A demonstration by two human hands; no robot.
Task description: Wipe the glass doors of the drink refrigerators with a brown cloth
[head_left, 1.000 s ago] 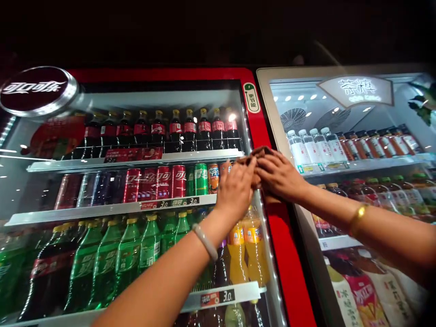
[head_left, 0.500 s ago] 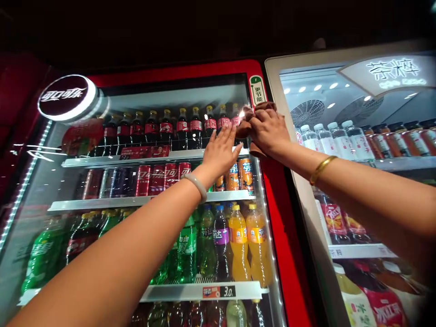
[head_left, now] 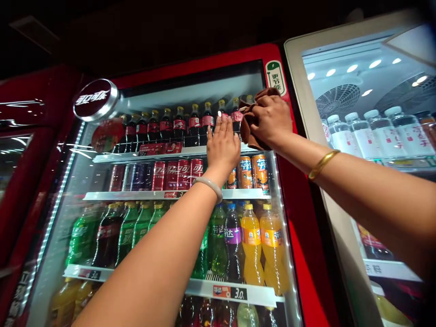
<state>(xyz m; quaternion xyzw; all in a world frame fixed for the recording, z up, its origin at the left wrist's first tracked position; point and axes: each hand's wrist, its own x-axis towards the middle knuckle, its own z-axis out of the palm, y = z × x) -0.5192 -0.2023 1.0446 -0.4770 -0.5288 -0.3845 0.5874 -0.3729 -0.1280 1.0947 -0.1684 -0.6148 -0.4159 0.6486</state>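
Observation:
A brown cloth (head_left: 250, 129) is bunched under my right hand (head_left: 272, 119), whose fingers curl over it near the upper right edge of the glass door of a red drinks cooler (head_left: 293, 181). My left hand (head_left: 223, 144) lies flat against the glass with its fingers stretched upward, a little left of the cloth, and holds nothing. A pale bangle is on my left wrist and a gold one on my right. Behind the glass, dark cola bottles (head_left: 179, 123) with yellow caps line the top shelf.
Lower shelves hold cans (head_left: 260, 172) and orange soda bottles (head_left: 251, 243). A round lit sign (head_left: 96, 100) sits at the door's upper left. A second, pale-framed cooler (head_left: 296, 59) stands at the right, and a red cabinet (head_left: 34, 104) at the left.
The view has shifted, showing more on the left. My right hand and the cloth have moved from the red frame leftward onto the glass edge. My left hand's fingers now point more upward.

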